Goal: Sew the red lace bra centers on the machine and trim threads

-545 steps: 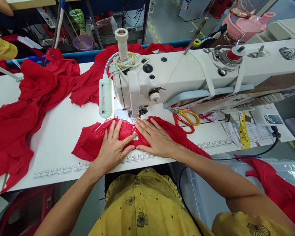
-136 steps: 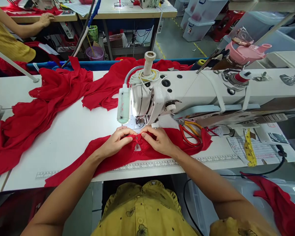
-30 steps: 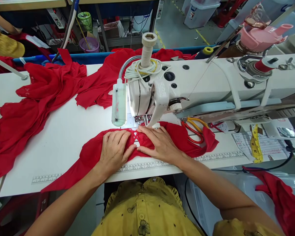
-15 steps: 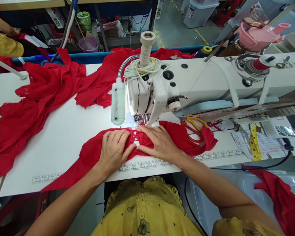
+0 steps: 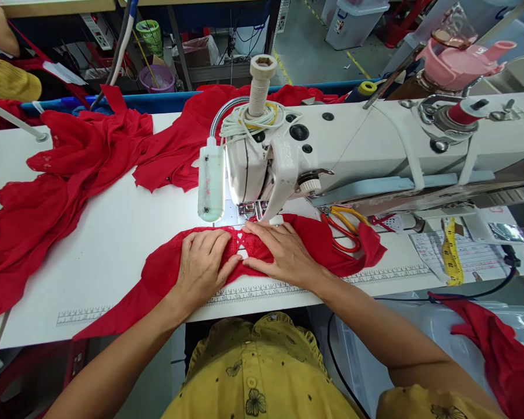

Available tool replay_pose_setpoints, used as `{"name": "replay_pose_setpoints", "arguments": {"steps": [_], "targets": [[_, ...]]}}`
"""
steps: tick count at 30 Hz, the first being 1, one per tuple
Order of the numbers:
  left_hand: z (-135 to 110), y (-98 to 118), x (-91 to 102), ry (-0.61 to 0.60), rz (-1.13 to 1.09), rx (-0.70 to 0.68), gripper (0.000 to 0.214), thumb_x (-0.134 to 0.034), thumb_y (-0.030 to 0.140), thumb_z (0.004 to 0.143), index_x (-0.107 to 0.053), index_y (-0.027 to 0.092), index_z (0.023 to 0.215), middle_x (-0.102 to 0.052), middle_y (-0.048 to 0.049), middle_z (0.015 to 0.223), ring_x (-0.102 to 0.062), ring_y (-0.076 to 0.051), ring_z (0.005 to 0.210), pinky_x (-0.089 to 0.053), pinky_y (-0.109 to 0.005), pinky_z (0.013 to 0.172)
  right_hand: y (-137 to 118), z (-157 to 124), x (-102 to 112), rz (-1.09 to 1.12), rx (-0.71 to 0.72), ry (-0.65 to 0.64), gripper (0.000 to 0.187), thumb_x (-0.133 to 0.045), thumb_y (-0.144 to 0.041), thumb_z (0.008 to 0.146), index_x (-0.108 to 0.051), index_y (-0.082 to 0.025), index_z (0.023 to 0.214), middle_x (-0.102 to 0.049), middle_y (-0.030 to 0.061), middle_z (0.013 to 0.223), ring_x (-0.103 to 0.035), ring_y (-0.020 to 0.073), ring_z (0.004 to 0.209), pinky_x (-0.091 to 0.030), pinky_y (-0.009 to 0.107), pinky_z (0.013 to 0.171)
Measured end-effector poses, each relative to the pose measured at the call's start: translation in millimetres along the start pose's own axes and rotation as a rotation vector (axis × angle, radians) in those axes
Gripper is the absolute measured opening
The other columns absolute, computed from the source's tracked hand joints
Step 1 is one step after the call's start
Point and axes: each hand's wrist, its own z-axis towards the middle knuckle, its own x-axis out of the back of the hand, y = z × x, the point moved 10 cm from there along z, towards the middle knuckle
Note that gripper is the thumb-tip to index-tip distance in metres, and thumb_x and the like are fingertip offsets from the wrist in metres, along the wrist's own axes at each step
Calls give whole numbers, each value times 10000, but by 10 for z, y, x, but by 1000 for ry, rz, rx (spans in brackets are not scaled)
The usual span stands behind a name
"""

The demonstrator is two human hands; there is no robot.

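Both my hands press down on a red lace-trimmed fabric piece point(image 5: 159, 270) at the front of the white sewing machine point(image 5: 358, 139). My left hand point(image 5: 203, 262) lies flat on its left part, fingers stretched toward the machine. On the right part rests my right hand point(image 5: 283, 253), fingers extended, index fingertip close to the presser foot point(image 5: 247, 210). Between my thumbs, small lattice-like openings in the lace show the white table beneath. The fabric's upper edge reaches the foot; whether it is under the needle I cannot tell.
Heaped red garments point(image 5: 82, 151) cover the table's left and back. Orange-handled scissors point(image 5: 343, 238) lie right of my hand, partly under fabric. A yellow tape measure point(image 5: 452, 256) lies over papers at far right. A lamp point(image 5: 211, 183) hangs beside the needle area. Another person's arm point(image 5: 0, 29) is upper left.
My hands and the red fabric stay in the same place. At upper left, the other person's hand has moved up and left, drawing a red strip.
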Motion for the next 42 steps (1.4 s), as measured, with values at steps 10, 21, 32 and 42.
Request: {"name": "replay_pose_setpoints", "arguments": {"steps": [10, 21, 32, 42], "targets": [[2, -2, -1, 3, -5, -2, 332, -576, 394, 983, -562, 143, 1201, -684, -118, 1176, -601, -281, 1045, -379, -432, 929, -12, -1, 12, 0, 9, 13, 666, -618, -542, 935, -456, -168, 1461, -658, 118, 1321, -564, 272, 1239, -398, 461, 1074], [0, -6, -9, -6, -6, 1, 333, -569, 398, 986, -562, 149, 1207, -684, -116, 1182, -597, -276, 1043, -378, -432, 928, -4, 3, 10, 24, -2, -3, 662, -617, -535, 936, -441, -206, 1483, -660, 113, 1318, -560, 285, 1254, -405, 482, 1065], [-1, -15, -15, -21, -12, 13, 327, -558, 401, 990, -559, 162, 1213, -685, -119, 1193, -598, -276, 1052, -374, -430, 934, -16, 5, 16, 21, -2, -6, 651, -621, -531, 935, -463, -179, 1460, -658, 113, 1322, -554, 276, 1253, -397, 464, 1073], [4, -3, 1, -19, -13, 1, 365, -596, 416, 962, -565, 144, 1203, -681, -124, 1190, -598, -283, 1049, -383, -433, 920, -21, 8, 32, 27, -2, 3, 647, -612, -540, 938, -461, -205, 1470, -653, 114, 1330, -559, 280, 1252, -402, 477, 1076]]}}
